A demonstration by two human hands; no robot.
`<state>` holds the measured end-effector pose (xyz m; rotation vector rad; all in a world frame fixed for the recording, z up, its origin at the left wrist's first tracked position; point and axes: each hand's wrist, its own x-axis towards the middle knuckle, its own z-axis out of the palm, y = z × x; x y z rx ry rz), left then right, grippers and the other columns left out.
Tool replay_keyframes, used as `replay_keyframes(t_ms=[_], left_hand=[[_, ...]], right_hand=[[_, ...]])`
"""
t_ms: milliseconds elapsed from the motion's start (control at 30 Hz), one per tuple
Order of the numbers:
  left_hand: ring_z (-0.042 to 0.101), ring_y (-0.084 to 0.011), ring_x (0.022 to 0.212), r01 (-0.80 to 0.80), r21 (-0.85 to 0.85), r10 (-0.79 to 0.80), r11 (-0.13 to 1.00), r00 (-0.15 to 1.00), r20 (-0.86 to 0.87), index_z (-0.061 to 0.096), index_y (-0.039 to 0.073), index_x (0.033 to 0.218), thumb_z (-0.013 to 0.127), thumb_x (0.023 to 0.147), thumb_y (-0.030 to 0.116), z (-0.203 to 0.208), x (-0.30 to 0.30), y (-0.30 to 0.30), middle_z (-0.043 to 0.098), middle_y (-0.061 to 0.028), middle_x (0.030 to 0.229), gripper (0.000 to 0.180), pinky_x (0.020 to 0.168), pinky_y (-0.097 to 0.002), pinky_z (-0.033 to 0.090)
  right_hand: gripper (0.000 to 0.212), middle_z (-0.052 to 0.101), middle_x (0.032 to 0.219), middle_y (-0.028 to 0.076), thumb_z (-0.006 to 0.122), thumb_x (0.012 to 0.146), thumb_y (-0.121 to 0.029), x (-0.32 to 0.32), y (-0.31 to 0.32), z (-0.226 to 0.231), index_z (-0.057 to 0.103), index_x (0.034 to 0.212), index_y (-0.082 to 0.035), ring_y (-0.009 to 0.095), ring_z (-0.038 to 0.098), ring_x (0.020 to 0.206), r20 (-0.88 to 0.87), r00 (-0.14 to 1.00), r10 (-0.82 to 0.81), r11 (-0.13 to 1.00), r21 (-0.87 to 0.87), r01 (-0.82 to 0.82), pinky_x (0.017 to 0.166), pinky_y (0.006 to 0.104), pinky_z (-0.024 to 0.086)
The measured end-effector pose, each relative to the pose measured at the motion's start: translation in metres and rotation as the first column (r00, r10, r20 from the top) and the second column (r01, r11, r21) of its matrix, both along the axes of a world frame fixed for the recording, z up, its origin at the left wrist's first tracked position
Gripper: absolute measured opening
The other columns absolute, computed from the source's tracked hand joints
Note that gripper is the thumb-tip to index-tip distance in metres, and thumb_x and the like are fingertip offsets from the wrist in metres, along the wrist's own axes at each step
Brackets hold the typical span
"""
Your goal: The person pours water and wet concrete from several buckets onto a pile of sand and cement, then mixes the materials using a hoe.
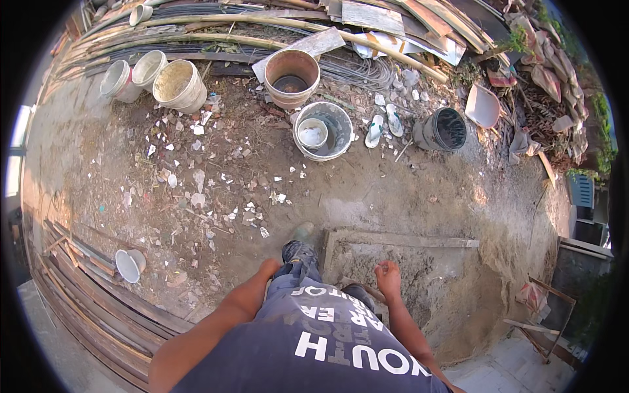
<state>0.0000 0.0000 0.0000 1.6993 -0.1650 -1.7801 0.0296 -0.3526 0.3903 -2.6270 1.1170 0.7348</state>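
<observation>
My right hand (388, 274) hangs over a wet patch of grey mortar (419, 278), its fingers loosely bent and apart, with nothing seen in it. A low cement edging (406, 240) bounds the patch on its far side. Beside my left thigh is my left hand (268, 267); its fingers are mostly hidden against the trouser leg. My left foot, in a greenish shoe (303, 230), stands on the dirt next to the edging's corner. Neither hand touches a bucket or tool that I can make out.
Ahead stand a brown bucket (292, 71), a mortar-smeared bucket (340, 134) holding a small pail (312, 133), and a dark bucket (441, 130). Flip-flops (374, 131) lie between them. White tile shards (198, 130) litter the left. Planks (98, 308) line the lower left; bamboo poles (262, 21) lie behind.
</observation>
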Motion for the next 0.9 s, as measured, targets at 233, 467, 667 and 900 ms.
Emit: replay_keyframes(t_ms=[233, 467, 667, 900], left_hand=[[0.066, -0.0165, 0.059, -0.687, 0.077, 0.542, 0.722, 0.632, 0.554, 0.07, 0.008, 0.094, 0.064, 0.09, 0.023, 0.013, 0.411, 0.271, 0.07, -0.0037, 0.08, 0.017, 0.049, -0.0322, 0.05], [0.064, -0.0125, 0.059, -0.794, 0.065, 0.646, 0.605, 0.537, 0.543, 0.063, 0.007, 0.106, 0.062, 0.093, 0.021, 0.073, 0.555, 0.193, 0.068, -0.0032, 0.082, 0.02, 0.048, -0.028, 0.05], [0.062, -0.0124, 0.059, -0.518, 0.028, 0.461, 0.855, 0.784, 0.415, 0.063, 0.006, 0.11, 0.07, 0.092, 0.026, 0.052, 0.581, 0.043, 0.069, -0.0027, 0.086, 0.027, 0.055, -0.0273, 0.051], [0.063, -0.0166, 0.075, -0.402, 0.365, 0.264, 0.84, 0.89, 0.372, 0.056, 0.011, 0.124, 0.071, 0.09, 0.044, -0.084, 0.645, -0.026, 0.064, -0.0053, 0.113, 0.05, 0.064, -0.03, 0.053]], right_hand=[[0.027, 0.072, 0.09, 0.015, 0.068, 0.086, -0.026, 0.125, 0.083, -0.221, 0.067, 0.098, -0.002, 0.031, 0.071, 0.087, 0.252, 0.953, -0.17, 0.916, 0.397, 0.058, 0.079, 0.041, 0.054], [0.019, 0.071, 0.082, 0.009, 0.066, 0.089, -0.021, 0.073, 0.076, -0.301, 0.066, 0.098, -0.003, 0.018, 0.069, 0.065, 0.274, 0.862, -0.426, 0.82, 0.519, 0.241, 0.06, 0.0316, 0.055], [0.019, 0.069, 0.074, 0.008, 0.061, 0.093, -0.02, 0.013, 0.095, -0.344, 0.065, 0.095, -0.001, 0.017, 0.067, 0.061, 0.186, 0.748, -0.638, 0.715, 0.504, 0.485, 0.06, 0.0318, 0.052], [0.032, 0.072, 0.089, 0.021, 0.063, 0.09, -0.034, -0.084, 0.231, -0.305, 0.066, 0.102, -0.004, 0.037, 0.07, 0.089, -0.346, 0.612, -0.711, 0.463, 0.424, 0.778, 0.079, 0.0454, 0.055]])
